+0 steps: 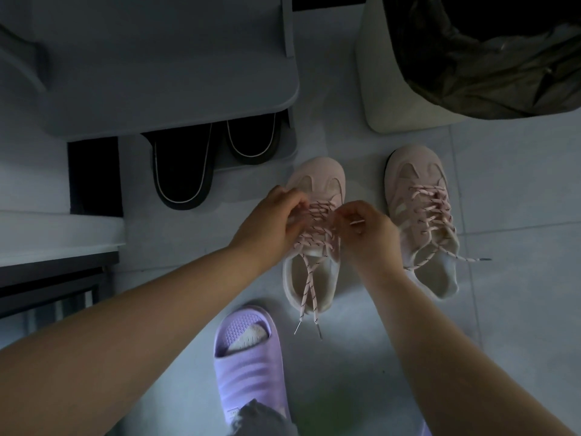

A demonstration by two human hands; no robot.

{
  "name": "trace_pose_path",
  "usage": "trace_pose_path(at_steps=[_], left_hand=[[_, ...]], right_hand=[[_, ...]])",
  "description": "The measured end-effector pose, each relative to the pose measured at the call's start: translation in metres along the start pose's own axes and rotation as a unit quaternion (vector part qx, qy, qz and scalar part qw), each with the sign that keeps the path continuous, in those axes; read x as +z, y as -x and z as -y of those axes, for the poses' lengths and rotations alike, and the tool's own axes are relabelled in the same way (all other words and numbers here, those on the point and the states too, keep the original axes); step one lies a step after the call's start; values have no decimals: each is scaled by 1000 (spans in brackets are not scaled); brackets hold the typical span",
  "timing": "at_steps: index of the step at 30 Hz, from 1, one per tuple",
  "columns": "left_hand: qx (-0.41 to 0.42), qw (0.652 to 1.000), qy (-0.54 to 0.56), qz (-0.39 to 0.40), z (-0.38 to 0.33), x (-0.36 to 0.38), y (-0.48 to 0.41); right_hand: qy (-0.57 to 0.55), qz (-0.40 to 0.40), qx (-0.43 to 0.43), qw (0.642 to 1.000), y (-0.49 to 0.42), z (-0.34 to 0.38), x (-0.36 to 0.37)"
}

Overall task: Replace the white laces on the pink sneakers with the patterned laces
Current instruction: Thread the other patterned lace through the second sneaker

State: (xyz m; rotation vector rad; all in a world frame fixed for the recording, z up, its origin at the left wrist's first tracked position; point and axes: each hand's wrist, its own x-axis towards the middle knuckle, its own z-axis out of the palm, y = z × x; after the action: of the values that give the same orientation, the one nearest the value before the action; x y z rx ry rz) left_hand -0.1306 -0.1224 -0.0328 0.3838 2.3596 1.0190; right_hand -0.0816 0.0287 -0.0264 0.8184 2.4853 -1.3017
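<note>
– Forearms [141, 313] fill the bottom edge, two of them, bare. What sits between them?
– One purple slipper [248, 357] on a foot, on the pale tiled floor [509, 325].
– And the sneakers?
– Two pink ones, side by side, toes pointing away, with a strip of bare tile between them. The left sneaker [317, 174] is under both hands. The right sneaker [415, 171] stands apart from them.
– How do the hands sit?
– The left hand [276, 215] has its fingers curled into the speckled lace [314, 236] at the shoe's left side. Exactly which strand it pinches is hidden. The right hand [369, 229] pinches a short lace end [356, 222] with a pale tip. I cannot tell which lace that belongs to.
– Any loose ends?
– Two tails [309, 289] cross over the left sneaker's opening and end on the floor near the slipper. The right sneaker's speckled lacing [430, 209] trails one end rightward across the tile.
– What hems things in?
– One grey shelf unit [163, 67] lies beyond on the left, with two dark slippers [182, 171] under it, close to the left sneaker's toe. One pale bin [383, 89] with a black liner stands beyond the right sneaker. Open tile lies to the right of the pair and nearer the camera.
</note>
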Motion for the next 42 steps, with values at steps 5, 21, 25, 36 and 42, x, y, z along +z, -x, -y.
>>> trace_pose_path(at_steps=[5,21,25,36,42], left_hand=[[-14,998,-58,-9,-9,-4,-10],[6,995,-74,73,-8,-6,-2],[52,993,-95,52,-11,-3,8],[-93,996,-1,17,-7,-7,0],[-85,996,22,14,4,-9,15]], right_hand=[[75,23,-28,997,-5,-1,0],[49,-22,-106,993,17,-9,8],[40,-13,-65,997,10,-8,12],[51,-8,-78,996,10,-19,10],[-9,-10,-63,998,14,-19,11]])
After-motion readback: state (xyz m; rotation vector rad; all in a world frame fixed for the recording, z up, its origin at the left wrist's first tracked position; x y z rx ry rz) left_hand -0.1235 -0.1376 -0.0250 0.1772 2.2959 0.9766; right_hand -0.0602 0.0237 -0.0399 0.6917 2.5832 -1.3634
